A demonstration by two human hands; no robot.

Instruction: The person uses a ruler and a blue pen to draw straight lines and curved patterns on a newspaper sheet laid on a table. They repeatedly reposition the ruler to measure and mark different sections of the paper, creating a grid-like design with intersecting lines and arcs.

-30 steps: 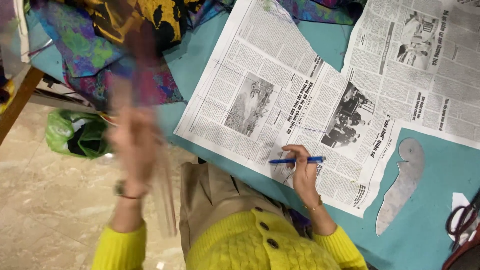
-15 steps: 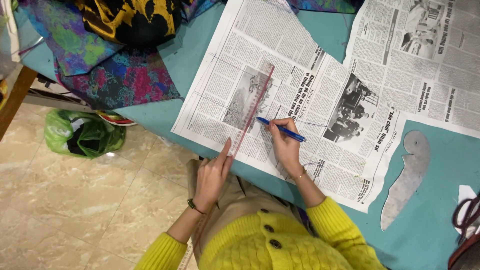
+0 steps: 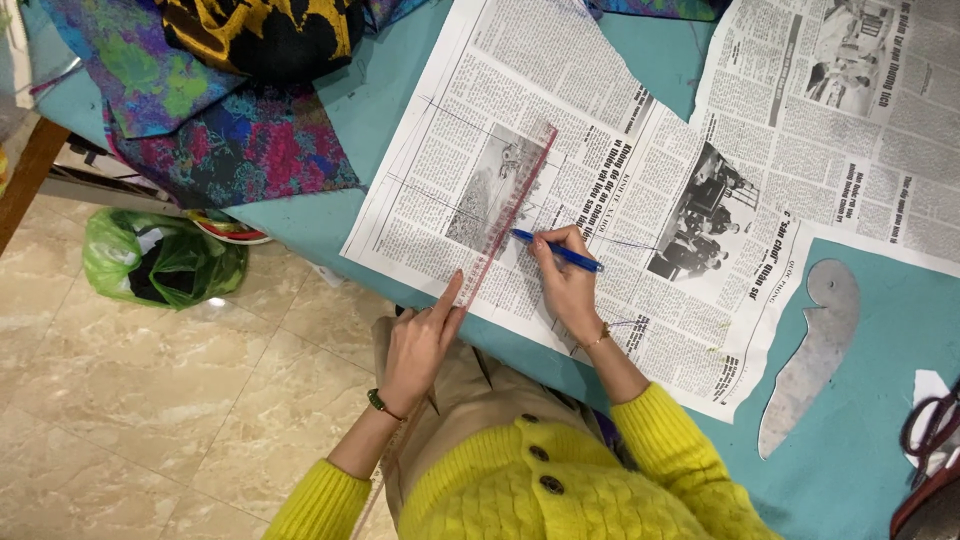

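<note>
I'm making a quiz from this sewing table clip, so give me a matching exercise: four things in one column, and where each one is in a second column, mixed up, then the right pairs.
Things:
1. pen
2. ruler
3. green bag
4. curved template

Places:
A. on the tiled floor beside the table
B. on the bare teal table top, right of the newspaper
C. in the right hand, tip at the ruler's edge
D. flat on the newspaper, near end pressed by the left hand

Pairs: 1-C, 2-D, 3-A, 4-B
</note>
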